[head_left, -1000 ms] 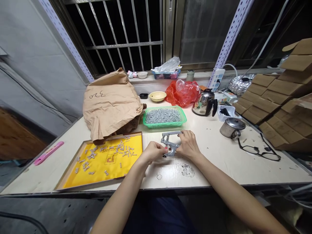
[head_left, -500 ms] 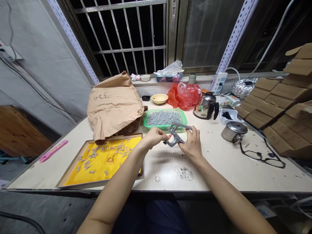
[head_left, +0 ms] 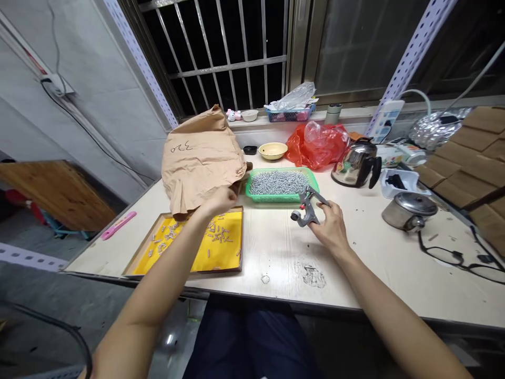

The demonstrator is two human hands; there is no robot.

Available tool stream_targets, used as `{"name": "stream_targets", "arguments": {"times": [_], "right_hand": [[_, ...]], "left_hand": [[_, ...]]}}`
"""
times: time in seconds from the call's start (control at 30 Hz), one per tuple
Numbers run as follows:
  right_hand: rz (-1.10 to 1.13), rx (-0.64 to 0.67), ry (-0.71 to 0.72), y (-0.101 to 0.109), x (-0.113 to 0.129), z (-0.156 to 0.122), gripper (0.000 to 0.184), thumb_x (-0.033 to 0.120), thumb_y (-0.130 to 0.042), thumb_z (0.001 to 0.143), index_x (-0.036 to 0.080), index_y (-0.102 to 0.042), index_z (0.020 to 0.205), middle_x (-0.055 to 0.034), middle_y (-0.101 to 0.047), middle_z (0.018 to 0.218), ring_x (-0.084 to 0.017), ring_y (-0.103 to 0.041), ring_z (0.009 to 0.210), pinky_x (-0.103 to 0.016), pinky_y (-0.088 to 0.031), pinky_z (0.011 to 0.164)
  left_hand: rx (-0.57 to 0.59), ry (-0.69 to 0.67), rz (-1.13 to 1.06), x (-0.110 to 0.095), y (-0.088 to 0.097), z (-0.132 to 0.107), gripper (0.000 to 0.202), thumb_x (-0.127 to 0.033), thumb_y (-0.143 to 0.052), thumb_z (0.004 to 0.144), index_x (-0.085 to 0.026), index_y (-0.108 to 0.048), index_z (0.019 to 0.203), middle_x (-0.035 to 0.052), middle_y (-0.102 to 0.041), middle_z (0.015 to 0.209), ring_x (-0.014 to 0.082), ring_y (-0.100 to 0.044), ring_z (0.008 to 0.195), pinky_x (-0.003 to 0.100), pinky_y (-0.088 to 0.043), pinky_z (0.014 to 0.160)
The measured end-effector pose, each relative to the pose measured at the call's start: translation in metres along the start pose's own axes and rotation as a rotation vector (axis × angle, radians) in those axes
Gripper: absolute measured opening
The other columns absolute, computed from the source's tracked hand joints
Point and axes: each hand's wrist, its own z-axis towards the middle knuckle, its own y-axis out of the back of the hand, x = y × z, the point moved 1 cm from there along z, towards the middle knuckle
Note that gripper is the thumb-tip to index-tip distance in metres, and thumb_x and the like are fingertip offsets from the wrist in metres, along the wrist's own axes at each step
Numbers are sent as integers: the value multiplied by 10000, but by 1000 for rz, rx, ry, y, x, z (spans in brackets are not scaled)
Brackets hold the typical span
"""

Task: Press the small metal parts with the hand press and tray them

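My right hand [head_left: 332, 227] is wrapped round the handles of a grey metal hand tool [head_left: 309, 209], which has a curved jaw and a small red part. It holds the tool above the table, in front of a green basket [head_left: 276, 198] full of small silvery metal pieces. My left hand [head_left: 223, 200] is at the lower right edge of a brown paper bag [head_left: 203, 158], over the back of a yellow-lined tray [head_left: 224, 258]. Its fingers point into the shadowed side of the bag and are mostly hidden. Small metal pieces [head_left: 219, 232] lie scattered in the tray.
A pink-handled item [head_left: 118, 226] lies at the left edge of the table. Behind the basket are a yellow bowl [head_left: 272, 151] and a red plastic bag [head_left: 317, 145]. To the right stand a kettle [head_left: 353, 166], a lidded metal pot [head_left: 408, 210] and glasses [head_left: 457, 258].
My left hand has left the tool's jaw and moved left to the paper bag's edge. My right hand keeps holding the tool. The view has turned slightly.
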Motion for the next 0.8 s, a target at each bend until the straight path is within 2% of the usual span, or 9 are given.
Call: {"name": "stream_targets", "arguments": {"times": [0.1,0.17,0.33,0.43,0.5,0.6,0.67,0.73,0.8], "right_hand": [[22,19,60,-2,5,-3,504,436,-602,640,146,-542,1047,-132,-483,1113,-282,-447,1064,-429,-411,895],[19,30,81,-4,6,-4,518,443,-614,634,151,-539,1055,-125,-484,1111,-277,-446,1060,-426,-414,893],[-6,42,72,-4,5,-5,512,431,-637,617,147,-552,1035,-119,-495,1105,-269,-443,1053,-412,-420,890],[-14,36,68,-2,5,-4,501,451,-633,619,152,-560,1014,-115,-507,1086,-267,-454,1023,-417,-427,875],[-9,32,87,-1,6,-4,492,454,-626,625,149,-562,1006,-115,-511,1072,-264,-457,1016,-417,-425,876],[-2,35,123,-2,9,-5,506,472,-624,631,147,-557,1012,-121,-507,1072,-264,-457,1021,-422,-425,874],[-22,32,158,-1,12,-6,551,517,-616,630,144,-549,1030,-134,-497,1097,-279,-451,1049,-469,-394,907],[-69,26,209,-1,17,-7,632,578,-603,617,129,-534,1056,-153,-479,1140,-304,-423,1107,-536,-310,973],[-126,27,270,-2,23,-8,716,631,-590,597,109,-515,1082,-170,-456,1184,-325,-376,1172,-573,-215,1021]], "left_hand": [[131,-39,231,35,0,-20,128,-91,-582,464,-166,-640,550,30,-594,580,149,-494,567,240,-309,525],[168,-40,294,47,-6,-27,154,-85,-566,453,-177,-631,557,34,-609,612,158,-504,586,240,-316,537],[54,-16,465,54,-4,-44,65,-125,-522,533,-182,-533,504,60,-566,578,187,-505,588,272,-300,555],[41,110,629,65,5,-63,160,-177,-542,560,-192,-442,436,74,-531,535,221,-527,598,287,-302,561],[67,185,654,77,9,-78,210,-222,-581,553,-197,-421,418,77,-526,531,238,-540,617,288,-307,563],[98,218,584,89,9,-94,198,-218,-616,520,-193,-453,413,49,-513,502,208,-525,586,270,-298,545],[80,214,492,88,5,-98,217,-200,-611,524,-187,-447,382,18,-466,443,168,-483,524,257,-276,521],[28,185,308,75,-4,-99,242,-232,-600,570,-179,-460,380,2,-442,418,138,-446,489,248,-265,506],[8,142,13,54,-20,-98,223,-302,-587,629,-165,-545,458,13,-507,474,128,-457,507,238,-289,508]]}}
